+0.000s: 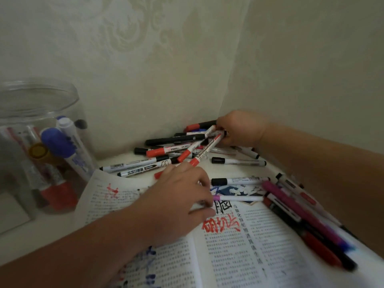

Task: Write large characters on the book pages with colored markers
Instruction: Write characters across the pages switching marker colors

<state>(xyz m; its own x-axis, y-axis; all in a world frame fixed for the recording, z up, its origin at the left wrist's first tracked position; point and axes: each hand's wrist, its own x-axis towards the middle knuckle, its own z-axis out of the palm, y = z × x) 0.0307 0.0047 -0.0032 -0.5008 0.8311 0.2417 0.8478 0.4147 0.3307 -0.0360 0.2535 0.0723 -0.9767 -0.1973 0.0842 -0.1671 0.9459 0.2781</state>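
jar: clear round plastic jar (41, 104) holds blue-, red- and yellow-capped markers (59, 142), blurred through the wall | right hand (239, 129): fingers grip red-capped white markers (192, 149) from the corner pile | left hand (176, 196): fingers curl beside purple-capped white marker (239, 198) on open printed book (239, 256), hold unclear | red handwritten characters (221, 225) on right page

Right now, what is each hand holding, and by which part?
Right hand grips several red-capped markers by their tail ends. Left hand lies on the book, fingertips at a purple-capped marker; hold unclear.
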